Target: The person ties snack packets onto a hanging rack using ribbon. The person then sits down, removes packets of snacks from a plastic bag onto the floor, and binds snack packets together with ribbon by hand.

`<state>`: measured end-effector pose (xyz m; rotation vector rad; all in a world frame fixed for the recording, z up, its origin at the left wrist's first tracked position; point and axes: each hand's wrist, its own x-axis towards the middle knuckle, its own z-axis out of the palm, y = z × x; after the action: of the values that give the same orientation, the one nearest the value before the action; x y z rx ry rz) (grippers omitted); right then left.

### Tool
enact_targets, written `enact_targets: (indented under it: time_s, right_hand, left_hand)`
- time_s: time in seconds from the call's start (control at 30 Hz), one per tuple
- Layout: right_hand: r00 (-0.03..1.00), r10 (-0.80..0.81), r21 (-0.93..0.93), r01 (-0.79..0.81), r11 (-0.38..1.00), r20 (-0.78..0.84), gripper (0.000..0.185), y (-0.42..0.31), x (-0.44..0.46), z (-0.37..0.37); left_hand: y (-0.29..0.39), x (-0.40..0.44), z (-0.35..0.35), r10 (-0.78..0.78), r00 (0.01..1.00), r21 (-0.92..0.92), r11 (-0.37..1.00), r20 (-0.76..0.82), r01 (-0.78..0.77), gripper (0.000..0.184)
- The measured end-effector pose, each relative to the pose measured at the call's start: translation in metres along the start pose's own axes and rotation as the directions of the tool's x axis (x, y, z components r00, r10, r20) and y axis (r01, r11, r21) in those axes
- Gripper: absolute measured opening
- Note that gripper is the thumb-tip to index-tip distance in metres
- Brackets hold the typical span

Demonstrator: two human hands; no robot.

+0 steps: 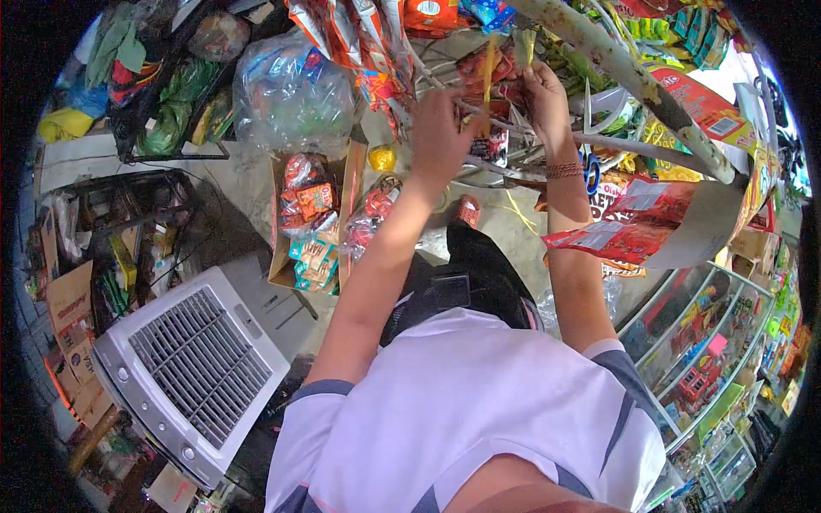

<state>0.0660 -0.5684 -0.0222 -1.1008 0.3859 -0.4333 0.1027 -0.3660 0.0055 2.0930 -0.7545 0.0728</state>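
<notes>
Rack [641, 89]: bare floor [520, 246] below its near edge. My right hand [546, 96]: pinching yellow strip [526, 48]. My left hand [438, 137]: apart, blurred, grip unclear.

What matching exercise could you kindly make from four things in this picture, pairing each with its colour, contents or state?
Things
1. Right hand
2. Metal rack
3. Open cardboard box
4. Air cooler

Descriptions
A. Holds red packets and teal packets
B. Grey, with a slatted front
C. Raised, with a bracelet at its wrist
D. White, with rusty patches

Right pairs: 1-C, 2-D, 3-A, 4-B.
</notes>
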Motion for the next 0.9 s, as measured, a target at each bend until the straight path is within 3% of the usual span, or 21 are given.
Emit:
enact_targets:
  time_s: [0.07, 0.13, 0.23, 0.33, 0.4, 0.43, 0.5, 0.53, 0.57, 0.63, 0.67, 0.77, 0.87, 0.9]
  right_hand:
    - [0.999, 0.033, -0.020, -0.034, 0.999, -0.022, 0.014, -0.002, -0.002, 0.002]
    - [0.999, -0.031, -0.100, 0.028, 0.995, -0.030, 0.013, 0.000, 0.001, -0.004]
    - [0.978, -0.058, -0.037, 0.052, 0.998, -0.198, 0.013, 0.006, 0.007, -0.013]
    - [0.936, -0.144, -0.058, 0.132, 0.989, -0.323, 0.013, 0.014, 0.018, -0.027]
    - [0.857, -0.314, -0.386, 0.149, 0.910, -0.410, 0.011, 0.045, 0.045, -0.050]
    - [0.796, -0.546, -0.659, 0.267, 0.703, -0.260, 0.012, 0.079, 0.066, -0.076]
    - [0.753, -0.632, -0.801, 0.256, 0.541, -0.186, 0.013, 0.084, 0.065, -0.076]
    - [0.762, -0.608, -0.774, 0.242, 0.585, -0.222, 0.014, 0.080, 0.061, -0.070]
    - [0.789, -0.544, -0.688, 0.225, 0.690, -0.287, 0.016, 0.074, 0.058, -0.067]
    - [0.833, -0.310, -0.252, 0.213, 0.944, -0.458, 0.027, 0.040, 0.042, -0.045]
    - [0.825, -0.276, -0.100, 0.261, 0.960, -0.494, 0.036, 0.040, 0.041, -0.039]
    - [0.800, -0.447, -0.188, 0.406, 0.894, -0.401, 0.032, 0.093, 0.049, -0.070]
    - [0.910, -0.356, -0.103, 0.341, 0.934, -0.212, 0.020, 0.072, 0.060, -0.070]
    - [0.915, -0.313, 0.028, 0.330, 0.943, -0.256, 0.014, 0.050, 0.043, -0.042]
  left_hand:
    - [0.004, 0.018, 0.016, 0.216, 0.976, 0.283, 0.937, -0.010, -0.205, 0.041]
    - [-0.002, 0.035, 0.030, 0.193, 0.967, 0.431, 0.868, 0.165, -0.247, 0.028]
    - [-0.011, 0.064, 0.039, 0.100, 0.828, 0.493, 0.762, 0.552, -0.421, 0.024]
    - [-0.016, 0.091, 0.055, -0.025, 0.773, 0.383, 0.878, 0.634, -0.286, 0.023]
    - [-0.033, 0.115, 0.081, -0.085, 0.687, 0.346, 0.904, 0.722, -0.252, 0.025]
    - [-0.041, 0.122, 0.092, -0.097, 0.626, 0.325, 0.909, 0.773, -0.261, 0.027]
    - [-0.040, 0.131, 0.098, -0.129, 0.485, 0.306, 0.902, 0.865, -0.306, 0.030]
    - [-0.054, 0.140, 0.119, -0.055, 0.350, 0.203, 0.891, 0.935, -0.405, 0.032]
    - [-0.074, 0.143, 0.129, -0.106, 0.368, 0.264, 0.872, 0.924, -0.412, 0.034]
    - [-0.100, 0.143, 0.152, -0.157, 0.411, 0.348, 0.824, 0.898, -0.446, 0.040]
    - [-0.060, 0.144, 0.108, -0.375, 0.396, 0.471, 0.863, 0.838, -0.180, 0.037]
    - [-0.070, 0.152, 0.101, -0.374, 0.361, 0.449, 0.881, 0.854, -0.151, 0.031]
    - [-0.072, 0.156, 0.095, -0.353, 0.344, 0.404, 0.910, 0.870, -0.089, 0.028]
    - [-0.071, 0.156, 0.093, -0.349, 0.342, 0.395, 0.916, 0.873, -0.075, 0.028]
